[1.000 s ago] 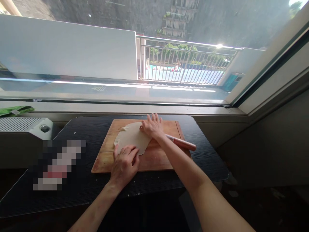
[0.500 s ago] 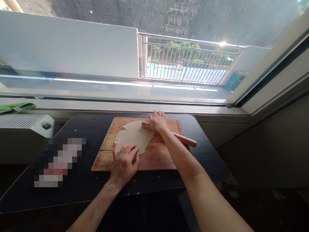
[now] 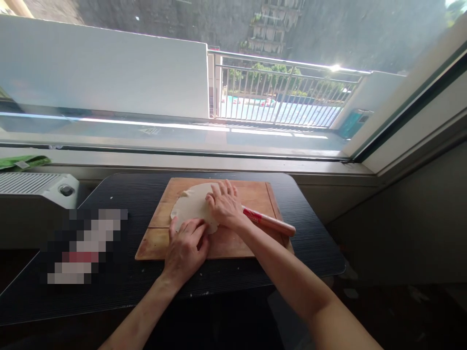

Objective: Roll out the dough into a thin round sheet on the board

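Rolling pin (image 3: 270, 222) nearer; dough (image 3: 189, 204) thin, flat

Bare black tabletop (image 3: 314, 243) open right of the cutting board (image 3: 255, 192). Far right corner of the board free too. Rolling pin (image 3: 272, 222) barring its right side, dough sheet (image 3: 188, 204) filling the middle, pixelated object (image 3: 85, 243) crowding the left.

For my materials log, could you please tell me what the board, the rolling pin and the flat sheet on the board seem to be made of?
The board looks like wood: warm brown planks with visible grain, matte. The rolling pin is probably wood too, a smooth reddish-brown rod with a red band; plastic cannot be ruled out. The sheet seems to be soft dough: pale, matte, with an uneven edge.
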`<state>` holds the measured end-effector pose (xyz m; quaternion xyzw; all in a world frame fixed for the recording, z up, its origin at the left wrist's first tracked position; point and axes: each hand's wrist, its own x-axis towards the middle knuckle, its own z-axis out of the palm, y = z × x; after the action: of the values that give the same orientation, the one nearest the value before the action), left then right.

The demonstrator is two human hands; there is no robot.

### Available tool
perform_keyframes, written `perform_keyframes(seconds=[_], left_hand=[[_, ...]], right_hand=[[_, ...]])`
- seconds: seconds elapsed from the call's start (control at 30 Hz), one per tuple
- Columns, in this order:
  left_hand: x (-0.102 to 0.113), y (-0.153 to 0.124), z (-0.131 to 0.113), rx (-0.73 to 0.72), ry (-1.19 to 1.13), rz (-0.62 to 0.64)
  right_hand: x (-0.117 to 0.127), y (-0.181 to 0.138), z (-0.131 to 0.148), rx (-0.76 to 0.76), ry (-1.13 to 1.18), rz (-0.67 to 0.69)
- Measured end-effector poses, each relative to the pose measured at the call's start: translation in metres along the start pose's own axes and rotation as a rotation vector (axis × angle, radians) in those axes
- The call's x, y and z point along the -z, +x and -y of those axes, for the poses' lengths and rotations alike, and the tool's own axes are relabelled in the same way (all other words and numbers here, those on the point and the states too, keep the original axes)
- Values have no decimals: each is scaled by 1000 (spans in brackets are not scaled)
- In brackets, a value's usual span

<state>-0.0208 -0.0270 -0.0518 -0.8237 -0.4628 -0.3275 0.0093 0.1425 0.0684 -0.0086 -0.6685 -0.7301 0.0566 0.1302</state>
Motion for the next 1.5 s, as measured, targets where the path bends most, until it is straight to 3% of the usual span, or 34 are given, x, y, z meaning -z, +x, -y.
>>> perform_keyframes(seconds=[0.07, 0.23, 0.43, 0.6, 0.8, 0.97, 1.03, 1.17, 1.37, 1.43, 1.5], left_hand=[[0, 0, 0, 2, 2, 3], [-1, -1, 2, 13, 6, 3], [-1, -1, 2, 0, 8, 2], [1, 0, 1, 15, 13, 14], [0, -1, 1, 7, 16, 18], [0, -1, 1, 12, 22, 9], [0, -1, 1, 8, 22, 11], [0, -1, 1, -4, 26, 16], [0, -1, 1, 10, 31, 12], [0, -1, 2, 5, 27, 15], [0, -1, 2, 0, 25, 17]], right_hand=[[1, 2, -2, 6, -12, -1], [16, 29, -15, -266, -4, 101], [5, 7, -7, 23, -9, 45], [13, 24, -15, -216, -24, 76], [5, 4, -3, 19, -1, 51], [14, 30, -19, -242, 13, 119], [11, 21, -14, -196, 30, 118], [2, -1, -3, 36, 14, 26], [17, 38, -24, -297, 39, 126], [14, 28, -18, -225, 45, 128], [6, 8, -6, -54, 34, 80]])
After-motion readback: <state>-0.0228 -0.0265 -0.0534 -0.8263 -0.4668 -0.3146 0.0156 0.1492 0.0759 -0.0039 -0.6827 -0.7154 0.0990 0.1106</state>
